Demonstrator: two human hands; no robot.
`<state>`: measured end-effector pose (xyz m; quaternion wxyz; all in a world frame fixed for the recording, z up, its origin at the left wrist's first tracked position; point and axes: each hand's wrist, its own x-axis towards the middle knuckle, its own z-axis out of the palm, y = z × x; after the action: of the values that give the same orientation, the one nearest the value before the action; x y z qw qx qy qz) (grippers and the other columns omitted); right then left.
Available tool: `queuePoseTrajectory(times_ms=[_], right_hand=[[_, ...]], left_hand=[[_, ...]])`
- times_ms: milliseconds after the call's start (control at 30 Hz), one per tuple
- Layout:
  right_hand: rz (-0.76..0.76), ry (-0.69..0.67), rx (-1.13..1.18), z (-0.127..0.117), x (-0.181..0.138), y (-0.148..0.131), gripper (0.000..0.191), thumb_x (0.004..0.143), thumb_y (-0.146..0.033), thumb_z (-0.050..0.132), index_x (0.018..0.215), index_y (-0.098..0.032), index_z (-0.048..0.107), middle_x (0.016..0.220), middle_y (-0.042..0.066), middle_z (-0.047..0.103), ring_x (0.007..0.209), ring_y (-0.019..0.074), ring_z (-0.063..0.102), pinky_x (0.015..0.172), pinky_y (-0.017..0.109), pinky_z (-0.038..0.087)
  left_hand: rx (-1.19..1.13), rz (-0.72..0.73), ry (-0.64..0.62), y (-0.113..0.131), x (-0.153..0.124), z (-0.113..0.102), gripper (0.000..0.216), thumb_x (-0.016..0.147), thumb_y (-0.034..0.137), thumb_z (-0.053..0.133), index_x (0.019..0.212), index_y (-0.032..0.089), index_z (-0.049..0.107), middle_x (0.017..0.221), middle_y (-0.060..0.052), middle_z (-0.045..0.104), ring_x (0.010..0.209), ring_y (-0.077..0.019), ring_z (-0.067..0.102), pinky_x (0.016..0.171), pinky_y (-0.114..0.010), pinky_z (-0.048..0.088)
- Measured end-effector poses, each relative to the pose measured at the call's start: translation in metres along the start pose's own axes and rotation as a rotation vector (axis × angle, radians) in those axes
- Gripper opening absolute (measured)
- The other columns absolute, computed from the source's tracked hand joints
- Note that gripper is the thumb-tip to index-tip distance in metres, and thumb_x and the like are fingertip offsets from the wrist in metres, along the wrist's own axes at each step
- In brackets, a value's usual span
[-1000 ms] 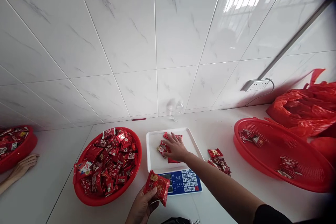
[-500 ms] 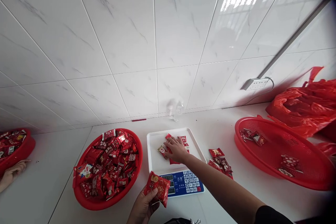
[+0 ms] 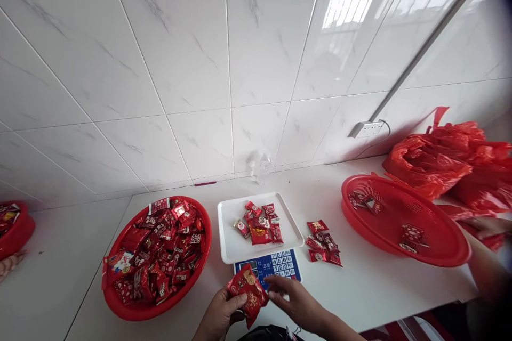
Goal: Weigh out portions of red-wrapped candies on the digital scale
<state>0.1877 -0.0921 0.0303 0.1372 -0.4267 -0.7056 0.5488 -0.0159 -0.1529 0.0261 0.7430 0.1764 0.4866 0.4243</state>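
Sweets (image 3: 8, 214) show in a red tub (image 3: 18, 240) at the left edge, a co-worker's hand (image 3: 10, 265) just beside it. Next along, a round red basket (image 3: 138, 313), smooth plastic, heaped with crinkled small packets (image 3: 160, 256). Now the middle: the left hand (image 3: 224, 306) grips a plump red packet (image 3: 250, 290), thumb on top, over the near part of a blue scale (image 3: 286, 262). Behind that, a shallow white tray (image 3: 232, 248) carries a loose cluster of shiny packets (image 3: 262, 224). And the right hand (image 3: 294, 301): fingers parted, tips at the red packet's edge, touching or not I cannot tell. My read: this is the handling step, both hands at one packet, calling for a light pinch on slippery-looking film. Rightward, loose packets (image 3: 326, 248) lie on the white table (image 3: 340, 298), then a shallow perforated basket (image 3: 384, 226) with a few inside. Far right, rumpled thin red bags (image 3: 428, 162), and another person's hand (image 3: 486, 226), blurred.
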Motion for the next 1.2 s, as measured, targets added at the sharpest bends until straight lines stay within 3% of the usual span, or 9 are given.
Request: queuePoseTrajectory(times_ms=[133, 267, 433, 533, 600, 700, 767, 933, 1200], right_hand=[[0.05, -0.09, 0.269, 0.016, -0.009, -0.007, 0.042, 0.078, -0.055, 0.05, 0.084, -0.015, 0.061, 0.076, 0.003, 0.064, 0.069, 0.0151, 0.057, 0.064, 0.026, 0.044], [0.094, -0.035, 0.406, 0.017, -0.012, -0.011, 0.04, 0.071, -0.055, 0.058, 0.073, -0.015, 0.057, 0.066, -0.001, 0.059, 0.062, 0.0119, 0.052, 0.061, 0.025, 0.042], [0.063, -0.031, 0.396, 0.016, -0.022, -0.006, 0.042, 0.073, -0.056, 0.054, 0.078, -0.015, 0.058, 0.07, 0.001, 0.061, 0.067, 0.0139, 0.056, 0.065, 0.027, 0.045], [0.109, 0.033, 0.19, 0.011, -0.026, 0.015, 0.037, 0.079, -0.051, 0.047, 0.08, -0.017, 0.06, 0.074, 0.002, 0.064, 0.07, 0.0154, 0.058, 0.067, 0.028, 0.047], [0.133, 0.198, -0.084, 0.003, -0.027, 0.04, 0.031, 0.083, -0.045, 0.043, 0.081, -0.019, 0.061, 0.079, 0.004, 0.065, 0.075, 0.0178, 0.059, 0.07, 0.031, 0.048], [0.11, 0.487, -0.467, -0.017, -0.023, 0.088, 0.03, 0.085, -0.037, 0.039, 0.101, -0.023, 0.06, 0.11, 0.009, 0.06, 0.104, 0.0238, 0.054, 0.089, 0.038, 0.043], [0.184, 0.584, -0.657, -0.034, -0.017, 0.118, 0.036, 0.084, -0.036, 0.038, 0.114, -0.023, 0.055, 0.127, 0.01, 0.05, 0.118, 0.0272, 0.043, 0.095, 0.043, 0.038], [0.295, 0.618, -0.936, -0.071, 0.006, 0.16, 0.046, 0.085, -0.04, 0.036, 0.128, -0.028, 0.043, 0.143, 0.005, 0.032, 0.132, 0.0267, 0.023, 0.103, 0.05, 0.023], [0.24, 0.516, -1.078, -0.098, 0.047, 0.181, 0.048, 0.086, -0.041, 0.031, 0.133, -0.032, 0.034, 0.146, 0.003, 0.025, 0.134, 0.0277, 0.018, 0.104, 0.057, 0.008]], left_hand=[[0.142, 0.004, -0.137, 0.004, -0.006, 0.015, 0.046, 0.064, 0.04, 0.07, 0.099, 0.011, 0.063, 0.081, -0.011, 0.067, 0.073, -0.0201, 0.06, 0.066, -0.03, 0.041], [0.253, -0.069, -0.11, 0.005, -0.011, 0.026, 0.05, 0.064, 0.042, 0.07, 0.104, 0.014, 0.059, 0.092, -0.01, 0.066, 0.082, -0.0198, 0.058, 0.07, -0.03, 0.042], [0.303, -0.089, -0.039, 0.0, -0.01, 0.029, 0.05, 0.059, 0.044, 0.072, 0.099, 0.014, 0.06, 0.09, -0.009, 0.065, 0.079, -0.0189, 0.056, 0.069, -0.031, 0.043], [0.302, -0.075, 0.036, -0.006, -0.006, 0.021, 0.049, 0.058, 0.046, 0.072, 0.093, 0.014, 0.061, 0.085, -0.008, 0.064, 0.073, -0.0168, 0.055, 0.066, -0.029, 0.042], [0.298, -0.083, 0.051, -0.009, -0.003, 0.014, 0.049, 0.058, 0.047, 0.072, 0.093, 0.015, 0.061, 0.081, -0.007, 0.065, 0.069, -0.0151, 0.054, 0.064, -0.028, 0.042], [0.272, -0.082, 0.095, -0.013, 0.0, 0.006, 0.051, 0.056, 0.048, 0.072, 0.094, 0.016, 0.06, 0.076, -0.006, 0.065, 0.065, -0.0138, 0.052, 0.062, -0.027, 0.04], [0.252, -0.075, 0.124, -0.016, 0.002, 0.004, 0.052, 0.054, 0.049, 0.073, 0.092, 0.016, 0.061, 0.075, -0.006, 0.066, 0.063, -0.0133, 0.051, 0.06, -0.026, 0.039], [0.213, -0.061, 0.138, -0.025, 0.008, 0.006, 0.058, 0.051, 0.053, 0.074, 0.092, 0.014, 0.061, 0.076, -0.008, 0.067, 0.057, -0.0109, 0.046, 0.058, -0.025, 0.036], [0.169, -0.081, 0.214, -0.032, 0.02, 0.009, 0.066, 0.046, 0.056, 0.074, 0.095, 0.013, 0.062, 0.08, -0.008, 0.068, 0.057, -0.0108, 0.046, 0.058, -0.025, 0.034]])
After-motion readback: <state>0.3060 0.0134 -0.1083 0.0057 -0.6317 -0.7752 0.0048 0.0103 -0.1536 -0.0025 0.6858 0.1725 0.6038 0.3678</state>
